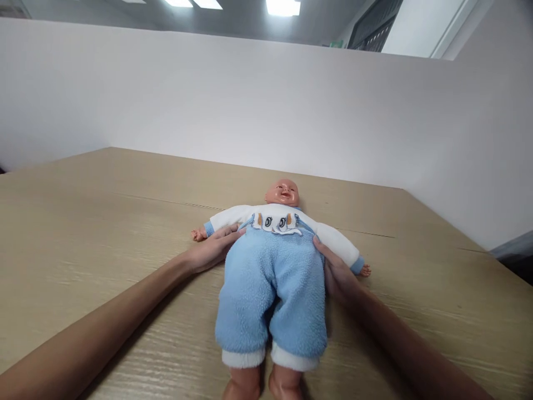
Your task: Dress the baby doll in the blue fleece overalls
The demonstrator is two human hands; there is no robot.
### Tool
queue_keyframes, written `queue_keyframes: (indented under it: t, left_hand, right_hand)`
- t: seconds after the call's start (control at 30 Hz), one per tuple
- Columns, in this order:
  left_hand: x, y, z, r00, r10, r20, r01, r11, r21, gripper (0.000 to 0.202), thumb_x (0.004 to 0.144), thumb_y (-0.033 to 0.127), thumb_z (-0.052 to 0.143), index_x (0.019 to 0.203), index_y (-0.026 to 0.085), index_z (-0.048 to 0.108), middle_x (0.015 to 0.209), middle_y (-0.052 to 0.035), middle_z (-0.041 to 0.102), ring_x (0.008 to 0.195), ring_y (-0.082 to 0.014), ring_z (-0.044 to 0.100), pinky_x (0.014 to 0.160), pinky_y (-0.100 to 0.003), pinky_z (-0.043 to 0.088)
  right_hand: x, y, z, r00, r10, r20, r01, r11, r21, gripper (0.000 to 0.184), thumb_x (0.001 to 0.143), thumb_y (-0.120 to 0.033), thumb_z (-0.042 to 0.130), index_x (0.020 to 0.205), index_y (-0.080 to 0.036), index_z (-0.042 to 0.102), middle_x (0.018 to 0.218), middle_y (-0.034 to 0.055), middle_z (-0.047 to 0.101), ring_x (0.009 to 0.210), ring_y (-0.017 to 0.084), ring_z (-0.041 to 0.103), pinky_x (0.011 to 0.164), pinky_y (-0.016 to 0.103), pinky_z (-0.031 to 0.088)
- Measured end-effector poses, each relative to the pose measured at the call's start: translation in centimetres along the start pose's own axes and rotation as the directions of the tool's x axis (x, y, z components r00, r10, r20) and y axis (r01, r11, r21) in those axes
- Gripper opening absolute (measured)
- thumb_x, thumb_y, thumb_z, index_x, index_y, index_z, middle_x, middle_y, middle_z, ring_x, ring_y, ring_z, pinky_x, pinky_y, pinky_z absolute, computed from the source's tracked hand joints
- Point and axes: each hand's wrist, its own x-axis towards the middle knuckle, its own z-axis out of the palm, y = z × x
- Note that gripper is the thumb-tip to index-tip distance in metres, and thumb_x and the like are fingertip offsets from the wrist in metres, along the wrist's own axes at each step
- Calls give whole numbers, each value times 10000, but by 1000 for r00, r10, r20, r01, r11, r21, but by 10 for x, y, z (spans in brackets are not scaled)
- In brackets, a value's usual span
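Note:
A baby doll (272, 278) lies on its back on the wooden table, its head away from me and its bare feet cut off by the bottom edge. It wears fuzzy light-blue overalls with an animal face on the bib (277, 223) over a white top with blue cuffs. My left hand (214, 245) holds the doll's left-hand side in view, just below the white sleeve, fingers partly hidden by the overalls. On the opposite side my right hand (336, 269) grips the waist, thumb on the blue cloth and the other fingers hidden beneath. Both doll arms are spread outward.
The light wood tabletop (125, 233) has thin seams running across it. A white partition (250, 105) rises behind the table and along the right. Ceiling lights (283, 6) show above it. Something dark (516, 255) stands past the table's right edge.

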Motion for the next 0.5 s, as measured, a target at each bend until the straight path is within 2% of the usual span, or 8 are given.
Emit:
queue_keyframes:
  t: [0.07,0.13,0.23,0.33,0.43,0.5]
  left_hand:
    - [0,0,2,1000,-3,1,4,999,-40,445,979,493,717,1345,245,667,1248,-86,733,1115,-248,666,973,-350,489]
    - [-1,7,3,1000,11,-16,-10,1000,26,455,966,497,733,1333,234,678,1255,-88,732,1092,-248,670,935,-340,492]
    - [-3,26,6,997,78,0,-75,966,248,386,959,516,735,1185,205,713,1140,-64,725,1009,-227,654,836,-311,480]
    - [-1,46,12,982,181,49,-184,880,439,372,955,551,720,1056,194,699,1018,-39,685,931,-212,624,789,-312,473]
    - [7,58,17,959,272,74,-270,813,515,373,978,564,673,1072,203,680,1032,-36,666,964,-218,609,850,-330,483]
    - [13,59,18,955,282,89,-285,804,522,388,990,581,642,1085,206,669,1048,-39,665,979,-223,606,865,-333,482]
  right_hand:
    - [-1,-1,-3,999,44,32,-43,998,-39,439,904,-595,758,1201,-272,774,1188,67,816,1276,337,691,1154,456,534]
    - [0,-7,-9,993,35,112,-23,994,-102,442,893,-544,792,1239,-270,758,1208,60,807,1225,331,711,1113,456,549]
    - [1,-23,-14,974,-45,222,93,974,-207,417,898,-470,812,1252,-258,750,1213,45,792,1127,284,723,1049,403,540]
    - [2,-43,-9,957,-111,268,198,925,-325,355,928,-478,780,1196,-247,752,1104,35,781,989,243,699,909,348,529]
    - [8,-55,0,940,-148,307,283,841,-461,300,926,-503,758,1087,-251,745,1020,17,747,946,238,658,843,329,495]
    - [16,-55,3,940,-175,293,311,795,-521,290,917,-507,746,1054,-251,737,1026,11,743,968,247,648,860,333,482]
